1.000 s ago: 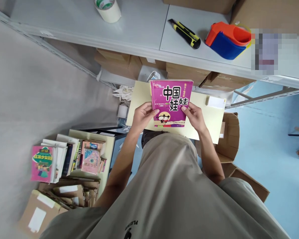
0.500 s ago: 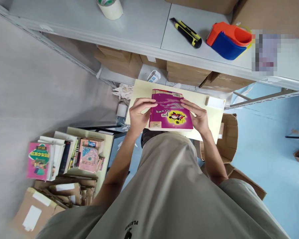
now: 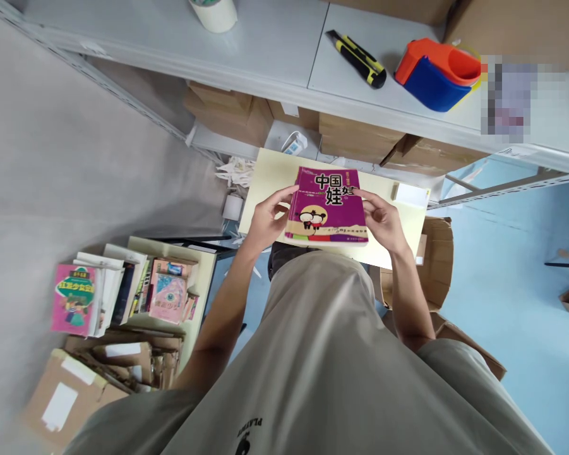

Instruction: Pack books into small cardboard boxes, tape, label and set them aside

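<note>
A thick purple book (image 3: 329, 208) lies face up over the pale yellow tabletop (image 3: 260, 180) in front of my body. Its cover carries large black-and-white characters and two cartoon figures. My left hand (image 3: 268, 218) grips the book's left edge, fingertips at the upper left side. On the opposite side my right hand (image 3: 383, 221) holds the right edge, its index finger reaching onto the cover. Whether the book rests fully on the table or is slightly raised, I cannot tell.
On the grey shelf (image 3: 265, 38) lie a tape roll (image 3: 218, 14), a yellow-black utility knife (image 3: 357, 58) and an orange-blue tape dispenser (image 3: 438, 74). A small white box (image 3: 411, 194) sits on the table's right. Several books (image 3: 76, 300) stand at left, above flattened cardboard (image 3: 71, 398). An open carton (image 3: 438, 259) is at right.
The purple book has been turned over: its back cover with the barcode faced up before, and now the front cover does. Both hands have shifted their hold along its sides.
</note>
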Motion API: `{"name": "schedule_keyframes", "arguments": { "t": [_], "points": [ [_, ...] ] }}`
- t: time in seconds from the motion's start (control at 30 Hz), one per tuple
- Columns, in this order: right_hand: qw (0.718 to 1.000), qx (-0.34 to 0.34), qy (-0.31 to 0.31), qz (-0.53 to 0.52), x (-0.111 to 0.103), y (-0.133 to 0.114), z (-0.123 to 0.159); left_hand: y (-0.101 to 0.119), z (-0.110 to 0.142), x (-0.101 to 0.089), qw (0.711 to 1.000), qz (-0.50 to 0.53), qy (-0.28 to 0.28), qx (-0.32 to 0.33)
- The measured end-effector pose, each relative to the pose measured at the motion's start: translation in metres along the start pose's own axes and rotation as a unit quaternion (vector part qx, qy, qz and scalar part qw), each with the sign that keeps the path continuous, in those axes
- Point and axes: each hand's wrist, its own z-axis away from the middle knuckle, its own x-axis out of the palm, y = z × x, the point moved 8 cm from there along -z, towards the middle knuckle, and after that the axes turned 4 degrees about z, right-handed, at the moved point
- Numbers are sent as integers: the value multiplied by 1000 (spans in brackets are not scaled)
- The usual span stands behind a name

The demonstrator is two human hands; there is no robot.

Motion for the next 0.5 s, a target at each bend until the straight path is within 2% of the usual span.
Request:
{"name": "schedule_keyframes", "arguments": {
  "t": [0.27, 0.5],
  "points": [
    [996, 83, 20, 8, 25, 14, -5, -7, 4, -1, 992, -29, 98, -72],
    [996, 86, 16, -3, 33, 16, -1, -13, 8, 1, 991, -9, 99, -86]
  ]
}}
